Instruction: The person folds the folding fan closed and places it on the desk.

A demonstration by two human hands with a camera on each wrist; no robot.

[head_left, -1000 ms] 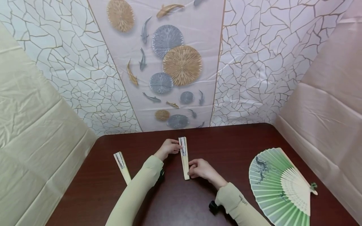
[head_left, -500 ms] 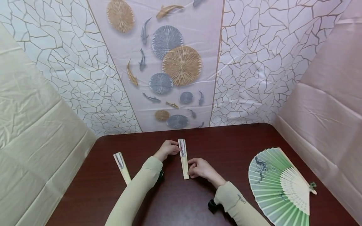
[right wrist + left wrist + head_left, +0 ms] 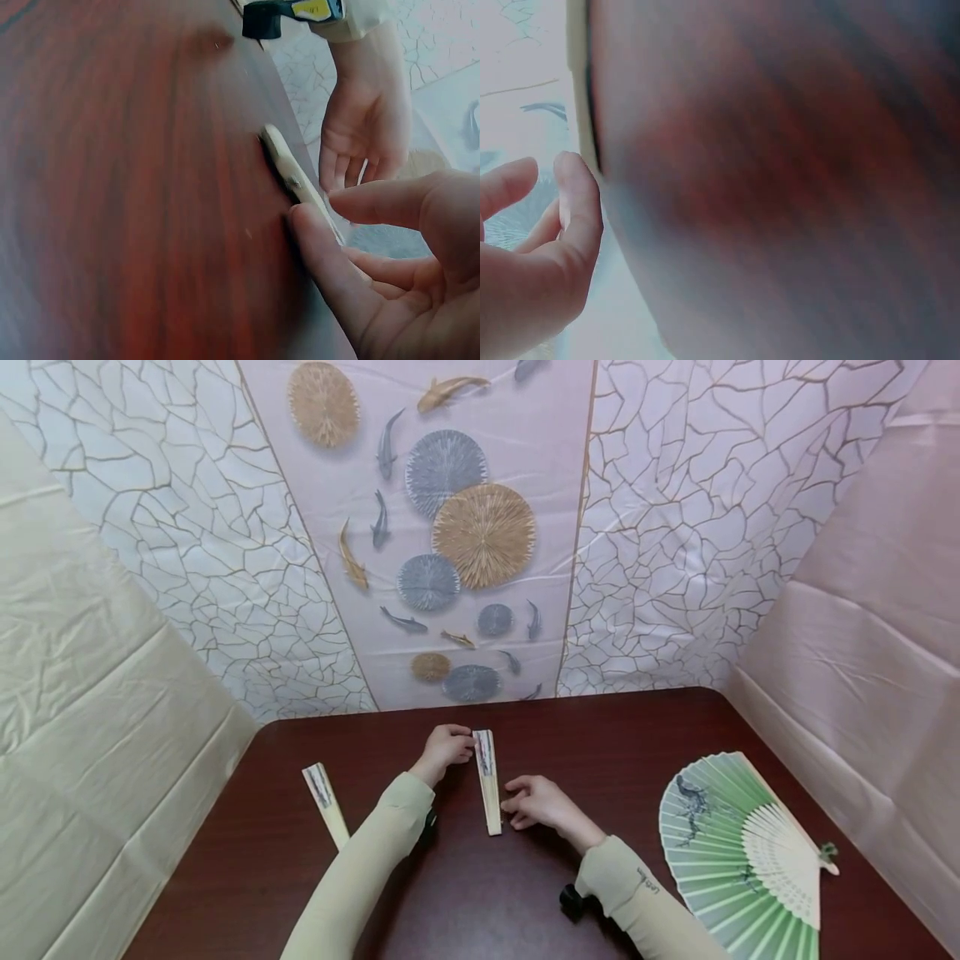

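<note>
— Patterned cloth (image 3: pixel 660 568) is hanging behind a dark red table (image 3: pixel 465 902). What is lying at the middle?

— One folded fan (image 3: pixel 488 785), flat, its printed wide end pointing near twelve o'clock and its narrow end near six.

— Which step are we seeing?

— I'd judge that its placement is being adjusted. Next seems to be calling for a light nudge from both sides, or a firm pinch if it needs lifting.

— How are the hands posing?

— Taking that fan as the dial's centre, the left hand (image 3: pixel 446 750) is poising at ten, fingers loosely bent, thumb and forefinger parted. I can't tell whether a fingertip is touching the wide end. The right hand (image 3: pixel 546 803) is hovering just past three, thumb and fingers slightly apart beside the narrow half, apparently pinching nothing. Both sleeves (image 3: pixel 360 868) are slanting inward, from eight and four.

— And farther out?

— Another closed fan (image 3: pixel 324 800) is lying around nine, partly hiding behind the left sleeve; an open green fan (image 3: pixel 708 827) is spreading beyond the right hand, between three and four.
</note>
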